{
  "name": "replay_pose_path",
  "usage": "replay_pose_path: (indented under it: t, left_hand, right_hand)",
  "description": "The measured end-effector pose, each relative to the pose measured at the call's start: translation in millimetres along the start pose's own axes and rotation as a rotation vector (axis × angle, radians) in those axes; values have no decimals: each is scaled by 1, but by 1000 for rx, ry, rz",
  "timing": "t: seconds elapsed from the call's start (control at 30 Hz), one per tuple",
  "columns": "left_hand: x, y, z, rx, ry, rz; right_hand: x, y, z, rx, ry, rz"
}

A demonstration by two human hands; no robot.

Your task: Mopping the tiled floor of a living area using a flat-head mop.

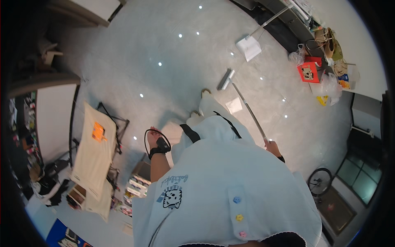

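My right hand grips the end of a metal handle. That handle runs forward to a grey-and-white floor broom head resting on the tiles. Beyond it a white long-handled dustpan sits on the floor, its pole leaning towards the cabinet. My left hand hangs at my side with nothing visible in it, fingers loosely bent. A black wrist strap with a small device and a looped cable is on that arm.
A beige folding cot or chair with an orange packet stands left. At right are a dark cabinet, a red box and plastic bags. A wheel and a brown doormat lie behind right.
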State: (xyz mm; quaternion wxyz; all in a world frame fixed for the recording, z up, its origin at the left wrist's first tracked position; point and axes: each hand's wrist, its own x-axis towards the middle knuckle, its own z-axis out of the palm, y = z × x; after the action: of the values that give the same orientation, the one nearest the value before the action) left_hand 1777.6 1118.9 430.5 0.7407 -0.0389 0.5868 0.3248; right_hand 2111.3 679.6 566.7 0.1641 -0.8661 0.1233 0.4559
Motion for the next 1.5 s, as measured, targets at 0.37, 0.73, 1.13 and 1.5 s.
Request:
replay_pose_path:
  t: [0.37, 0.73, 1.13, 1.5]
  left_hand:
    - [29, 44, 182, 69, -14, -42]
    - [137, 185, 206, 336, 18, -128]
    - [227, 240, 462, 450, -131, -64]
    - [251, 136, 580, 611, -94, -157]
  right_hand:
    - [83, -168, 2, -59, -10, -245]
    - [174, -394, 78, -205, 5, -114]
    - [-7, -267, 144, -101, 95, 422]
    - [-49, -324, 126, -74, 151, 336]
